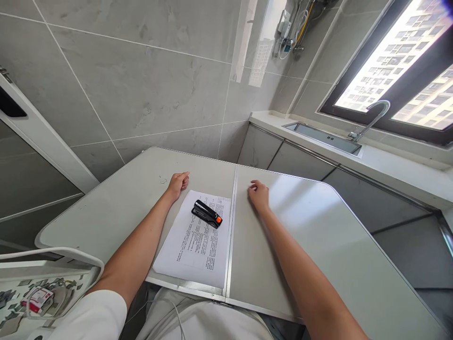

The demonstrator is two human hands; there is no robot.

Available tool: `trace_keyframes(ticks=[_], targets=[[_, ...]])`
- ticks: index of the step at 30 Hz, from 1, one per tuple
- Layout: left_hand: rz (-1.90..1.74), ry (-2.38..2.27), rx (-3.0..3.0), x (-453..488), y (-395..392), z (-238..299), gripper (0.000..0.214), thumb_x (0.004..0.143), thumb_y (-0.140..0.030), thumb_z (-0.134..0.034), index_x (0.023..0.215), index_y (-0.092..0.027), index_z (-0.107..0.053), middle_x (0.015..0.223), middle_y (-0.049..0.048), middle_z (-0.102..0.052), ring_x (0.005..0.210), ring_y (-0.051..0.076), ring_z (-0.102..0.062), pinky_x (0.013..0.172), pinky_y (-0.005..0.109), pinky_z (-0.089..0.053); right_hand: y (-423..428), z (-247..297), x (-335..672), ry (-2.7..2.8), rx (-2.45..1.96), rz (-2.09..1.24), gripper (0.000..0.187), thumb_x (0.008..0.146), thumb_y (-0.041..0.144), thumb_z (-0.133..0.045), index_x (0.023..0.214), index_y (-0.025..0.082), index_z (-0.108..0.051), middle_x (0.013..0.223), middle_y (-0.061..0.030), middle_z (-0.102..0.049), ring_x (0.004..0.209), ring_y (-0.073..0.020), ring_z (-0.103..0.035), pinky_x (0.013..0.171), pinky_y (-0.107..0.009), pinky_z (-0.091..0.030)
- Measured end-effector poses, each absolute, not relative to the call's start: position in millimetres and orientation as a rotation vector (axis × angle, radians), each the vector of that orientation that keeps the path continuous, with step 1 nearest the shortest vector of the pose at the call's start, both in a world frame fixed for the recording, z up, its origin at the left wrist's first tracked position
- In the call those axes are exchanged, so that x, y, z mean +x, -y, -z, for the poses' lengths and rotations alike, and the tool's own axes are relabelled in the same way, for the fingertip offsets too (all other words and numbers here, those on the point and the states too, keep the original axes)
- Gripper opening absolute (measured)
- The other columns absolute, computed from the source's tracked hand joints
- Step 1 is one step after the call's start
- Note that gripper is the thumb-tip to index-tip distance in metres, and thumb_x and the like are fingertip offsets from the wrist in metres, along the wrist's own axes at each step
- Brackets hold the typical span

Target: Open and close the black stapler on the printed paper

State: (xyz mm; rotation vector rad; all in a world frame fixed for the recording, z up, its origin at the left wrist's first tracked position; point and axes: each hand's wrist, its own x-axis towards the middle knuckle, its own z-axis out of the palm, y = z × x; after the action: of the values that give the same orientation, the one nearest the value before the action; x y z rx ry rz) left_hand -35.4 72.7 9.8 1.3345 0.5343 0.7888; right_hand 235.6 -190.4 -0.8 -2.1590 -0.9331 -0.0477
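The stapler lies slantwise on the paper, nearer your left hand, a loose empty fist; your right hand rests half-curled, empty.

A sink with curved faucet sits under the bright window.

Stapler on paper sole obstacle between hands; bare table open on both sides.
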Motion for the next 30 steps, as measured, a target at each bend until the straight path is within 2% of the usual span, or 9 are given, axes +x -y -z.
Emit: trace_keyframes(ticks=[4, 8, 13, 16, 19, 24, 27, 30], targets=[[-0.787, -0.541, 1.360, -35.2, -70.8, -9.0, 0.057, 0.081, -0.041, -0.070, 0.052, -0.023, -0.025, 0.048, -0.0063, -0.024, 0.041, 0.006, -0.020, 0.041, 0.025, -0.017, 124.8, 0.8, 186.0, 1.133, -2.064, -0.059, 0.043, 0.083, 0.021, -0.057, 0.126, 0.022, -0.064, 0.098, -0.0046, -0.075, 0.098, -0.0227, -0.060, 0.091, -0.036, -0.047], [-0.783, -0.565, 1.388, -35.5, -70.6, -8.1, 0.056, 0.081, -0.043, -0.069, 0.053, -0.022, -0.026, 0.050, -0.0059, -0.024, 0.044, 0.006, -0.020, 0.042, 0.025, -0.017, 78.1, -5.0, 153.5, 1.264, -2.018, -0.133, 0.043, 0.083, 0.015, -0.060, 0.126, 0.022, -0.063, 0.098, -0.0049, -0.074, 0.108, -0.0239, -0.056, 0.087, -0.033, -0.045], [-0.760, -0.579, 1.436, -35.7, -70.6, -7.1, 0.055, 0.081, -0.046, -0.067, 0.052, -0.022, -0.026, 0.051, -0.0062, -0.023, 0.046, 0.007, -0.020, 0.044, 0.025, -0.016, 54.1, -11.0, 139.3, 1.318, -2.046, -0.162, 0.035, 0.083, 0.009, -0.059, 0.115, 0.021, -0.067, 0.097, -0.0059, -0.073, 0.108, -0.0243, -0.057, 0.088, -0.034, -0.043], [-0.750, -0.575, 1.463, -35.4, -71.0, -5.7, 0.056, 0.082, -0.046, -0.066, 0.052, -0.022, -0.025, 0.051, -0.0065, -0.022, 0.046, 0.007, -0.019, 0.045, 0.026, -0.014, 57.1, -13.1, 141.9, 1.346, -2.055, -0.142, 0.035, 0.083, 0.014, -0.063, 0.117, 0.022, -0.066, 0.105, -0.0052, -0.073, 0.108, -0.0227, -0.057, 0.088, -0.032, -0.043], [-0.755, -0.580, 1.498, -34.6, -71.5, -3.9, 0.055, 0.084, -0.046, -0.063, 0.051, -0.022, -0.027, 0.050, -0.0061, -0.023, 0.046, 0.007, -0.020, 0.046, 0.026, -0.015, 76.5, -16.3, 158.7, 1.341, -2.089, -0.088, 0.030, 0.085, 0.017, -0.061, 0.113, 0.023, -0.068, 0.107, -0.0041, -0.073, 0.107, -0.0216, -0.057, 0.087, -0.030, -0.043], [-0.758, -0.607, 1.563, -32.9, -71.5, -0.7, 0.054, 0.085, -0.044, -0.063, 0.049, -0.020, -0.030, 0.049, -0.0056, -0.026, 0.046, 0.007, -0.022, 0.047, 0.026, -0.018, 159.7, -19.3, 216.5, 1.242, -2.279, -0.042, 0.016, 0.081, 0.014, -0.055, 0.083, 0.021, -0.070, 0.081, -0.0045, -0.071, 0.084, -0.0210, -0.059, 0.071, -0.028, -0.039], [-0.756, -0.614, 1.588, -32.1, -72.1, 1.5, 0.055, 0.085, -0.045, -0.063, 0.049, -0.020, -0.030, 0.049, -0.0057, -0.025, 0.047, 0.007, -0.022, 0.048, 0.026, -0.019, 234.6, -15.5, 259.9, 1.106, -2.411, 0.002, 0.015, 0.083, 0.018, -0.054, 0.086, 0.020, -0.069, 0.072, -0.0047, -0.066, 0.070, -0.0196, -0.056, 0.065, -0.029, -0.035], [-0.758, -0.620, 1.604, -31.5, -73.3, 3.6, 0.055, 0.086, -0.046, -0.063, 0.050, -0.021, -0.029, 0.050, -0.0056, -0.025, 0.048, 0.007, -0.021, 0.048, 0.026, -0.019, 306.9, -4.6, 299.2, 0.904, -2.561, 0.088, 0.015, 0.084, 0.023, -0.053, 0.089, 0.019, -0.067, 0.067, -0.0045, -0.063, 0.065, -0.0195, -0.053, 0.062, -0.029, -0.032]])
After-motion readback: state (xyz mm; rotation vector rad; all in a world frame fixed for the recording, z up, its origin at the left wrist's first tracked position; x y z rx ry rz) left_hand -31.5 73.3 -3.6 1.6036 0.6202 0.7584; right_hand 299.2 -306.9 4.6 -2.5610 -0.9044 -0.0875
